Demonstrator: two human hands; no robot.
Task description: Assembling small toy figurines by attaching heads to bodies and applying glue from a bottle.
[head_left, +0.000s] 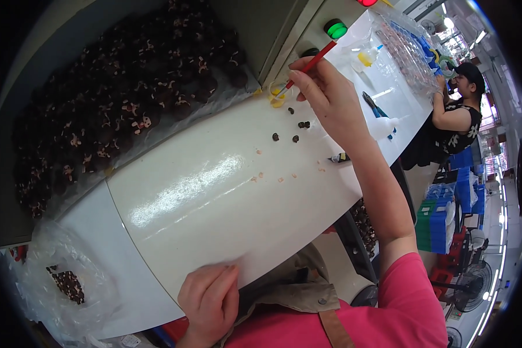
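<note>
My right hand (333, 104) grips a thin red-handled brush (320, 55) at the far side of the white table. The brush's tip points down into a small yellow round container (277, 98). Just nearer than the container, several small dark brown pieces (304, 124) are scattered, with tiny pale pink bits (281, 180) closer to me. By the table's near edge, my left hand (209, 298) is closed, its fingertips curled together and slightly blurred. Whatever it may hold there is hidden.
A deep bin (122, 116) heaped with dark brown and pink pieces stands at the far left. A clear plastic bag (69, 284) lies at the left. Pliers (374, 107) and a white bottle (383, 127) rest right of my forearm. Another person (455, 116) sits farther right.
</note>
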